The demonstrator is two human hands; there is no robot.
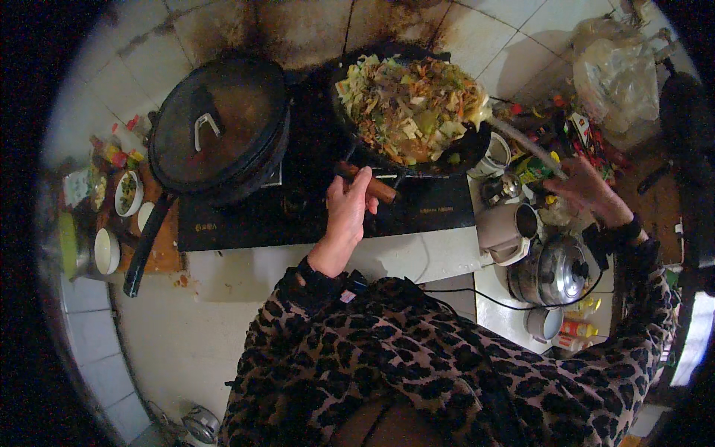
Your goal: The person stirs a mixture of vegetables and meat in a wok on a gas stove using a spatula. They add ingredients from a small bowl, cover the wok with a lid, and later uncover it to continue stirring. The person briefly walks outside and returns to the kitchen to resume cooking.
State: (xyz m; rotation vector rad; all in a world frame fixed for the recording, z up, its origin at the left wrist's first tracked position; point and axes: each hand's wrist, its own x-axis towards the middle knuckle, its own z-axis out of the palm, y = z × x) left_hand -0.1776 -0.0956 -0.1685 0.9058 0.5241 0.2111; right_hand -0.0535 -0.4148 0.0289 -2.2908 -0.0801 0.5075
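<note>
A dark wok [468,153] sits on the right side of the black stove, heaped with a stir-fry [410,112] of cabbage-like leaves, pale cubes and brownish bits. My left hand [347,205] is closed around the wok's brown wooden handle [381,190] at its near side. At the right, my right hand [588,192] grips the end of a long pale-handled cooking utensil [527,141]. That utensil slants down to the right edge of the food, where its head is hidden or too blurred to make out.
A lidded black pan [242,104] fills the stove's left side, its long handle [149,249] jutting toward me. White bowls [107,251] stand at the left. On the right are a beige pitcher [503,227], a steel lidded pot [547,272], a black cord [514,306] and several bottles.
</note>
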